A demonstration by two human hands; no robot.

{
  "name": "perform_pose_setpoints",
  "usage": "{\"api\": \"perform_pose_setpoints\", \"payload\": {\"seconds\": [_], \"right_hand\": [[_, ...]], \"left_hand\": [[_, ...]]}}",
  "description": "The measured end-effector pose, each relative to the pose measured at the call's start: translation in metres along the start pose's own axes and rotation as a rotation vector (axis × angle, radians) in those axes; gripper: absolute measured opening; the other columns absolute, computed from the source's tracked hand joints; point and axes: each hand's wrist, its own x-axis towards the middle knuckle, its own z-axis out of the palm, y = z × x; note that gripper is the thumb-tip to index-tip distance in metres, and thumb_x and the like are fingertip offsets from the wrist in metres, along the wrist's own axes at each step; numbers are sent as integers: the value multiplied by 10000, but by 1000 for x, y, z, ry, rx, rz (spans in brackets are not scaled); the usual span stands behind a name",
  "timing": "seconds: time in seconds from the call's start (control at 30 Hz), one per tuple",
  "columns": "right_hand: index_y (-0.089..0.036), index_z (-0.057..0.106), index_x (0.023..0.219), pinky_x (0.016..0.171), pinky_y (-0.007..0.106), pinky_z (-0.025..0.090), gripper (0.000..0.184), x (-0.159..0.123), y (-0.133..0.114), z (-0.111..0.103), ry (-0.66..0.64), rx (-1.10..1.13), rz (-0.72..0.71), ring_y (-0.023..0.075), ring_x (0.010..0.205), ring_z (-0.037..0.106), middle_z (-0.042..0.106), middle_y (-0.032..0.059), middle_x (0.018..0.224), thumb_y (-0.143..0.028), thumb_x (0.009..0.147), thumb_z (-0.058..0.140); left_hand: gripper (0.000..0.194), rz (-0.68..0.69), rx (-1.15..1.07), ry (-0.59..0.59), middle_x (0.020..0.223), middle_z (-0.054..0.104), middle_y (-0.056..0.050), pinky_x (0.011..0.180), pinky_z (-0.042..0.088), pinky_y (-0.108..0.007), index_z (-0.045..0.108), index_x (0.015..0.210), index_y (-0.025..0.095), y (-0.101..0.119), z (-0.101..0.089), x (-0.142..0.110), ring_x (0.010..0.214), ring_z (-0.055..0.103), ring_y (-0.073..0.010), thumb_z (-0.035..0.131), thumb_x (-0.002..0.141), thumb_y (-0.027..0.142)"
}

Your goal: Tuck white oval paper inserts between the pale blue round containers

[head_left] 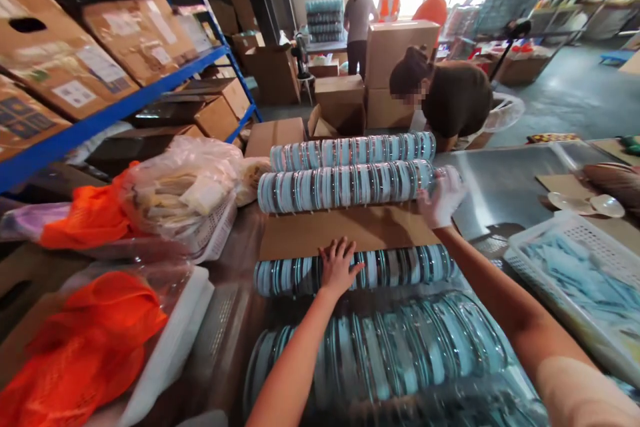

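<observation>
Head view: lays the left hand (341,270) over the front row of round clear plastic pieces (400,269), with the fingers spread and unclosed, palm down, tips extending past the row's far edge. Has the right hand (444,199) at the right end of the middle row (340,185), farther out than the left fingers, with its own fingers bent there. Cannot tell, through the blur, whether gripping the end piece or only touching. See, just beyond the left fingers, a brown cardboard sheet (293,233); past the middle row, a far row (350,151); nearer than the left fingers, a larger bundle of similar pieces (415,347). See, to the right of the right fingers, a metal surface (500,180) and a white perforated basket (603,247) with pale blue pieces (570,263) inside. Note, well left of the left fingers, a filled clear bag (185,177) and orange netting (95,333). Note, beyond the right fingers, a co-worker (457,100) bending down.
</observation>
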Motion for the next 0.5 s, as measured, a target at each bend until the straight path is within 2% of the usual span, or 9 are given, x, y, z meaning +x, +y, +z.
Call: {"api": "perform_pose_setpoints", "payload": {"seconds": [0.03,0.07,0.13,0.2,0.27,0.33,0.43,0.5], "right_hand": [[-100,285,1606,1255,644,138,762,-5,26,-5,84,52,156,365,1576,183,236,238,1684,-451,960,484],[-61,231,1616,1272,603,157,794,-9,49,-8,100,126,296,350,1587,175,218,257,1685,-460,966,450],[-6,187,1613,1285,535,204,806,-8,77,-5,31,273,532,332,1583,229,252,288,1666,-445,973,405],[-9,253,1590,1260,487,293,757,0,84,6,-80,368,650,325,1507,391,397,285,1592,-425,975,403],[-51,368,1539,1209,453,377,654,12,79,20,-111,395,672,305,1370,540,545,244,1471,-404,989,392],[-77,450,1478,1182,428,404,565,25,72,31,-112,408,658,283,1284,594,603,216,1397,-384,1012,360],[-18,412,1475,1207,444,362,561,37,70,34,-113,397,645,298,1358,528,526,270,1468,-351,1029,340],[65,327,1486,1209,482,344,582,32,75,22,-110,368,623,320,1409,475,449,348,1497,-314,1047,276]], "left_hand": [[637,0,4,0,1688,381,-100,1228,158,-785,478,1580,285,0,0,0,1549,306,-407,500,1015,580],[644,-1,9,-2,1690,376,-101,1229,151,-785,474,1582,280,0,0,-1,1552,301,-406,499,1014,584],[653,-4,18,-12,1691,374,-103,1230,148,-782,464,1588,279,0,0,-1,1558,292,-403,499,1013,588],[651,-6,27,-23,1690,378,-103,1230,161,-774,460,1589,289,-1,0,-1,1562,290,-396,495,1014,590],[647,-11,36,-29,1690,379,-103,1229,178,-765,460,1589,295,-3,0,-2,1563,291,-392,493,1013,589],[645,-16,44,-35,1689,381,-104,1230,181,-761,462,1587,300,-4,0,-2,1562,294,-391,499,1010,586],[647,-24,49,-54,1689,382,-102,1236,176,-751,460,1588,309,-3,-2,1,1565,292,-389,520,1002,576],[652,-33,48,-82,1697,368,-98,1244,170,-738,459,1588,304,0,-9,5,1571,278,-386,535,998,570]]}}
